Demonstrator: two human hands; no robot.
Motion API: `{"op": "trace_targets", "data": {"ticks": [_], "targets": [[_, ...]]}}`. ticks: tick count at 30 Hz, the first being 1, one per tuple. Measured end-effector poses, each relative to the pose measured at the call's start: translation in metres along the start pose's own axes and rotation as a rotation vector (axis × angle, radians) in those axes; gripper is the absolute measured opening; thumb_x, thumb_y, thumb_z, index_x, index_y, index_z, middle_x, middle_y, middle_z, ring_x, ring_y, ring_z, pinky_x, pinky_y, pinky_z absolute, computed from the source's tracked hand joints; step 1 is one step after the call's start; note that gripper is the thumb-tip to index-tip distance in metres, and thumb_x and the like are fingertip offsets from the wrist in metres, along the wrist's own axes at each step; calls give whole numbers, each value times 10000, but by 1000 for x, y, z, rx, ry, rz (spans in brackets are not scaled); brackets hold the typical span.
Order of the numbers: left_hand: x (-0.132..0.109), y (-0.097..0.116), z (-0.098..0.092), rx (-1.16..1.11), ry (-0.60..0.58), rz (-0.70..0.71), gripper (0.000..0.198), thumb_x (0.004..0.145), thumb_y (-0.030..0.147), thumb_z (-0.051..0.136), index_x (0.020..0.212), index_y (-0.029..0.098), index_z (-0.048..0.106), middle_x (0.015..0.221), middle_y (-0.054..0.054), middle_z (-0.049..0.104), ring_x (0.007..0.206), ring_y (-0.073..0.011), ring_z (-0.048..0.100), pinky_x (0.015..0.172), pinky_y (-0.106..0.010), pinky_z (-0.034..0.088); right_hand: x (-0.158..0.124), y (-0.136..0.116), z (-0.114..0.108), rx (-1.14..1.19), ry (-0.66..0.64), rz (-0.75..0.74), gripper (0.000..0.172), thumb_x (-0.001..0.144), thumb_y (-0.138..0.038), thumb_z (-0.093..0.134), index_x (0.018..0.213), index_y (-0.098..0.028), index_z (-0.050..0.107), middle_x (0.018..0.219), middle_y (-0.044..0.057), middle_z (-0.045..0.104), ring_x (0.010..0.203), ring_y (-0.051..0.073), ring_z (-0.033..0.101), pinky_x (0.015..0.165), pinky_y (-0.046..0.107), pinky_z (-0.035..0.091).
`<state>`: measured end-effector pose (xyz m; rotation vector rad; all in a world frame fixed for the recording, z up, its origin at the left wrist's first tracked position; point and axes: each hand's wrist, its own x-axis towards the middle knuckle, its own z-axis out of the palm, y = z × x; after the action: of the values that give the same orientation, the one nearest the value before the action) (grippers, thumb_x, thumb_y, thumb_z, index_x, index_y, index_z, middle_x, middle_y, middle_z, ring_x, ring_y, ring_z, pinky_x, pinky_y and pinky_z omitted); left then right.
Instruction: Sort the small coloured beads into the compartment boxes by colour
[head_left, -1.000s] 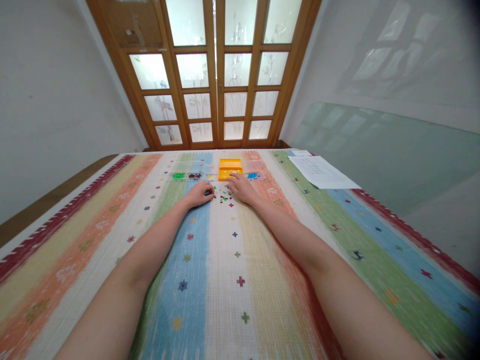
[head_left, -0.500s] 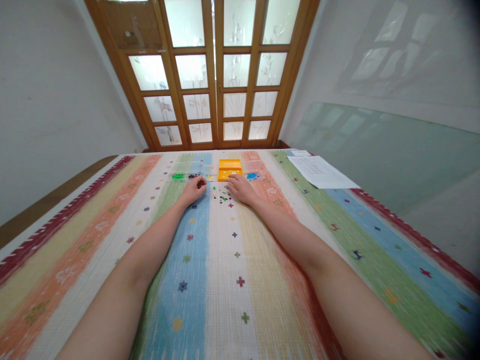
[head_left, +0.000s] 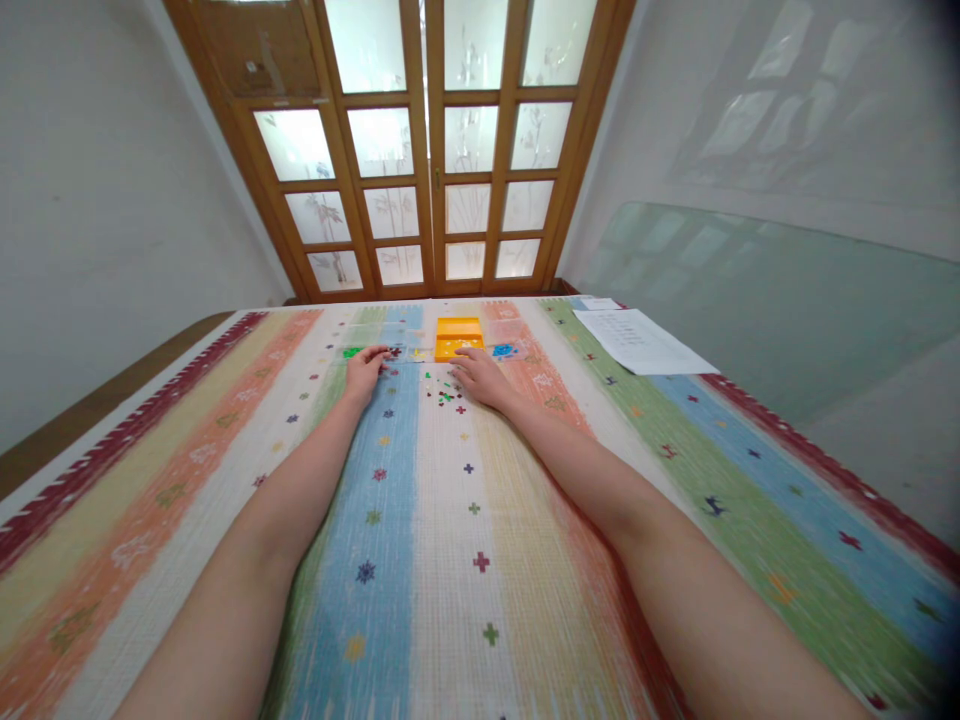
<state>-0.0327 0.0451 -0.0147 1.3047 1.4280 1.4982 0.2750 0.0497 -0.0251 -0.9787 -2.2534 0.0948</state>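
Observation:
My left hand reaches far out over the striped cloth, its fingers stretched toward the small clear trays holding green pieces and dark red pieces. Nothing I can make out is in it. My right hand lies flat on the cloth with fingers apart, its tips at the front of the orange box. Between the two hands lies a scatter of tiny coloured pieces. A tray of blue pieces sits just right of the orange box.
A white sheet of paper lies at the far right of the cloth. A glass pane leans along the right wall. Wooden glazed doors stand beyond the far edge. The bare wooden tabletop shows at the left.
My left hand has left the scattered pieces and moved forward and left to the trays of dark red and green pieces, its fingers opening out. My right hand has stayed put.

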Motion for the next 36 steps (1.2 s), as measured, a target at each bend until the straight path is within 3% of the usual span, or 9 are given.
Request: {"op": "trace_targets", "data": {"ticks": [4, 10, 16, 22, 26, 31, 36], "targets": [[1, 0, -2, 1, 34, -23, 425, 829, 196, 583, 1226, 138, 722, 1182, -118, 769, 671, -104, 618, 665, -240, 533, 0, 0, 1, -6, -4, 3, 305, 1072, -314, 550, 1295, -232, 739, 1434, 122, 628, 1374, 274, 550, 1183, 498, 452], [0, 2, 0, -15, 18, -36, 615, 835, 165, 588, 1450, 159, 593, 1253, -122, 750, 635, -84, 611, 648, -228, 534, 0, -3, -2, -2, -5, 16, 312, 1070, -317, 548, 1306, -236, 737, 1438, 118, 624, 1371, 273, 548, 1185, 498, 450], [-3, 2, 4, 17, -28, -3, 386, 876, 194, 580, 1239, 144, 701, 1165, -123, 762, 666, -107, 626, 674, -250, 553, 0, -14, -6, 2, -34, -27, 317, 1073, -315, 549, 1309, -228, 741, 1419, 131, 642, 1343, 271, 566, 1162, 492, 459], [-3, -2, 7, 118, -45, 32, 282, 878, 235, 576, 1089, 169, 751, 1004, -80, 763, 691, -147, 655, 752, -314, 580, 3, -40, -3, 86, -166, -235, 294, 1082, -302, 542, 1250, -245, 776, 1298, 85, 732, 1261, 241, 632, 1127, 438, 478], [-6, -6, 8, 331, -145, 172, 269, 901, 239, 563, 1061, 198, 775, 945, -65, 772, 780, -200, 693, 819, -348, 570, 3, -47, -3, 108, -230, -291, 286, 1052, -255, 565, 1223, -265, 795, 1312, 66, 739, 1265, 240, 645, 1145, 444, 466], [-13, -4, 12, 619, -280, 415, 277, 929, 244, 548, 1046, 224, 799, 1015, -75, 790, 967, -257, 711, 959, -395, 533, 2, -46, -3, 126, -270, -295, 320, 1047, -271, 564, 1292, -262, 770, 1375, 67, 715, 1336, 244, 613, 1190, 469, 435], [-16, -2, 14, 672, -301, 428, 293, 950, 243, 530, 1070, 224, 796, 1060, -75, 797, 997, -256, 713, 970, -391, 532, 3, -45, 1, 117, -285, -288, 347, 1052, -239, 529, 1303, -265, 767, 1363, 61, 723, 1329, 237, 621, 1183, 461, 448]]}}
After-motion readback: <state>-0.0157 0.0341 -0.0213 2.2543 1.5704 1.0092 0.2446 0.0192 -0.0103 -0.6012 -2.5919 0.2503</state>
